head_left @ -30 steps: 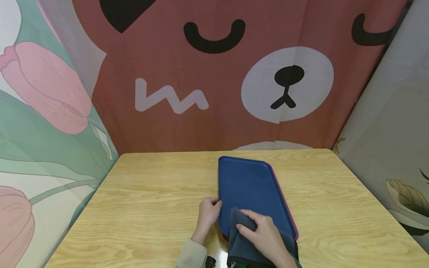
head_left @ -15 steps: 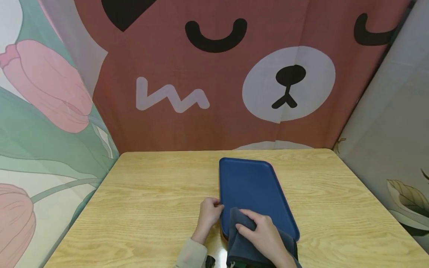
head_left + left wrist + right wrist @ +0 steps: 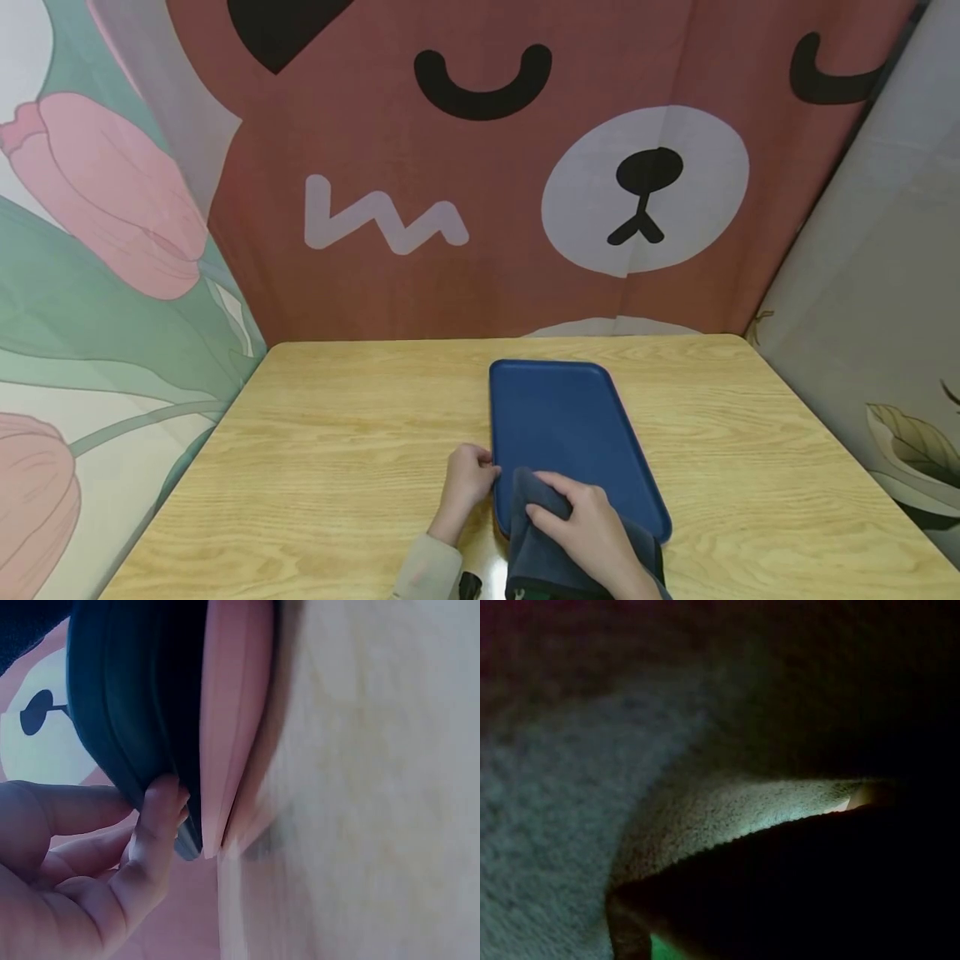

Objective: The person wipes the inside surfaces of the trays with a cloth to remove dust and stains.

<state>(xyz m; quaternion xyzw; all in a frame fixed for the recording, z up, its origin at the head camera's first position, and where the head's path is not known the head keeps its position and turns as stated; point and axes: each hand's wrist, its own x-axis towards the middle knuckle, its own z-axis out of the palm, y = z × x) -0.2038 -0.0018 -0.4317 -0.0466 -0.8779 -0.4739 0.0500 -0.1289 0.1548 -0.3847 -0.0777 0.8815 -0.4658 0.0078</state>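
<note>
A dark blue rectangular tray (image 3: 562, 417) lies over a pink tray (image 3: 234, 705), whose edge shows beneath it in the left wrist view. My left hand (image 3: 468, 479) pinches the blue tray's left rim between thumb and fingers. In the left wrist view the left hand (image 3: 97, 877) has its thumb on the rim near a corner. My right hand (image 3: 592, 529) grips a folded grey-blue cloth (image 3: 525, 542) over the near end of the blue tray. Up close in the right wrist view, the fuzzy cloth (image 3: 547, 840) fills much of the frame and hides the fingers.
The trays are on a light wood table (image 3: 337, 450). A brown curtain with a bear face (image 3: 480, 283) hangs behind it, with printed fabric on both sides. A small black object (image 3: 470, 586) is beside the left sleeve (image 3: 427, 571).
The blue tray's far edge has drawn slightly nearer and straightened, and less of the pink rim shows along its right side. Both hands have kept nearly the same place and grip.
</note>
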